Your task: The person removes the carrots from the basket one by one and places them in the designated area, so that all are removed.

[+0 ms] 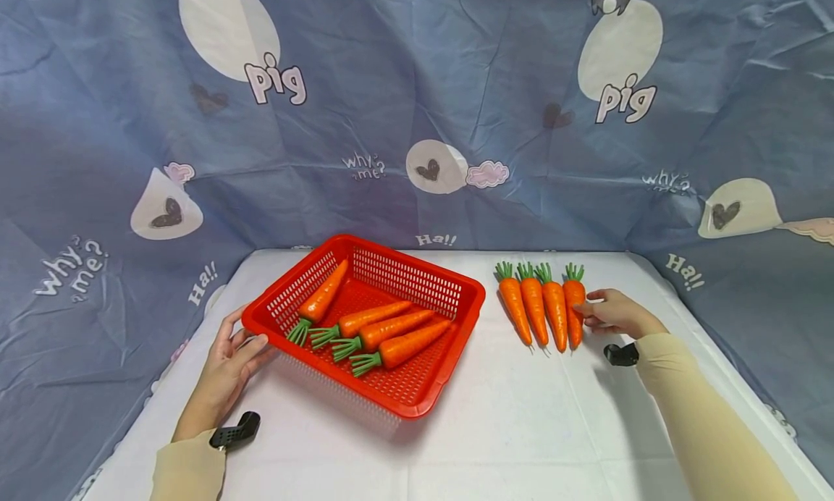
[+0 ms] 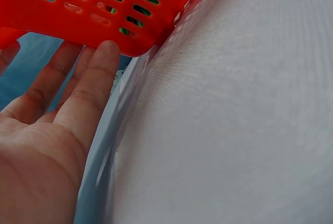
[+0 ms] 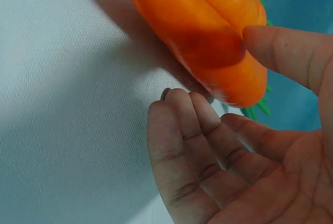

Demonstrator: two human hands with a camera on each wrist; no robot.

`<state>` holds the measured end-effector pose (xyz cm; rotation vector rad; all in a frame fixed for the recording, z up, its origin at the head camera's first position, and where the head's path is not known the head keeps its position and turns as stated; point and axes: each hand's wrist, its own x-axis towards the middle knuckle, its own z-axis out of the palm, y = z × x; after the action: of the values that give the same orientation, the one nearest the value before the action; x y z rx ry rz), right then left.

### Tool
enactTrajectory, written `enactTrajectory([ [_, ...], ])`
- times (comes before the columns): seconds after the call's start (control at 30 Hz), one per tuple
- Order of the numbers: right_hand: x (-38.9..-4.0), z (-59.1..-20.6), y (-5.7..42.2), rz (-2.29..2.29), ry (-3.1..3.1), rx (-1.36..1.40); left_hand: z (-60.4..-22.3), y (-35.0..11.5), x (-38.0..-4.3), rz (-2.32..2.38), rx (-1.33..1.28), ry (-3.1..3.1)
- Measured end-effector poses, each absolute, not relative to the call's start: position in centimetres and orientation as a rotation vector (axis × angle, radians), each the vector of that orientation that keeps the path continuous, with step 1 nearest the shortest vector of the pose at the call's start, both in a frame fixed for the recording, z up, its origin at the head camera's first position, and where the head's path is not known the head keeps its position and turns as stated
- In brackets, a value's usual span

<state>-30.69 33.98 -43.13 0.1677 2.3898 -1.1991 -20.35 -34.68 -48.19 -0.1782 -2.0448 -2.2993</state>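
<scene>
At the near-left corner of a red plastic basket (image 1: pixel 472 302), my left hand (image 1: pixel 224 371) has its fingers fairly straight. Its fingertips (image 2: pixel 107 52) meet the basket's slotted outer wall (image 2: pixel 78 5), and the thumb overlaps the rim in the head view. Several orange carrots (image 1: pixel 404 344) with green tops lie inside the basket. On the right, more carrots (image 1: pixel 534 309) lie side by side, tops facing away. My right hand (image 1: pixel 615 314) is at the rightmost carrot (image 1: pixel 575 305). Its thumb (image 3: pixel 270 47) touches the carrot's upper side while the other fingers extend beside it, loosely bent.
A white cloth covers the table (image 1: pixel 508 428). Behind it and along both sides hangs a blue printed curtain (image 1: pixel 365 110). Between the basket and the carrot row lies a narrow strip of tablecloth. Black wrist cameras (image 1: pixel 237 430) sit on both sleeves.
</scene>
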Motion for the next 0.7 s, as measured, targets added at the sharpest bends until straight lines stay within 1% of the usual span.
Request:
enactTrajectory([
  [0.4,-31.1,-41.8,34.3,-1.129,2.514,0.136,-48.2,-34.7,-20.4,-2.317,-0.195,-2.026],
  [0.7,-31.6,-39.0,31.2,-1.082,2.707,0.031,-48.3,-34.9,-20.5,-2.323,-0.198,-2.027],
])
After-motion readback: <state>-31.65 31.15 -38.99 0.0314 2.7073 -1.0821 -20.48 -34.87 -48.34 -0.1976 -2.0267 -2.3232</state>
